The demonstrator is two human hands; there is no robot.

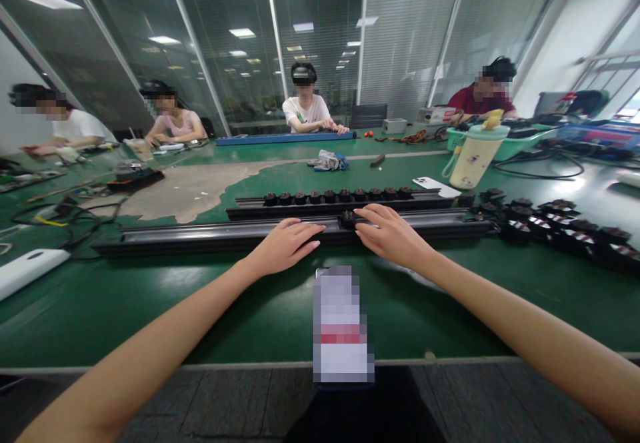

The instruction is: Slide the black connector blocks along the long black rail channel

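A long black metal track [165, 235] with a shiny inner channel lies across the green table in front of me. My left hand [286, 245] rests over its front edge, fingers stretched to the right and holding nothing. A small black socket module [347, 219] sits in the channel between my hands. The fingers of my right hand [393, 235] are closed on its right side. Behind, a second black track [245, 209] carries a row of several round black modules [329, 196]. A phone [340, 323] with a blurred screen lies nearest to me.
Several loose black modules [540, 219] are heaped at the right. Farther back stand a cream tumbler [475, 157], a white phone [435, 186] and a green basket [525, 141]. Gloves [327, 160] lie mid-table. Cables and a white device [30, 271] are at left. Several people sit around the table.
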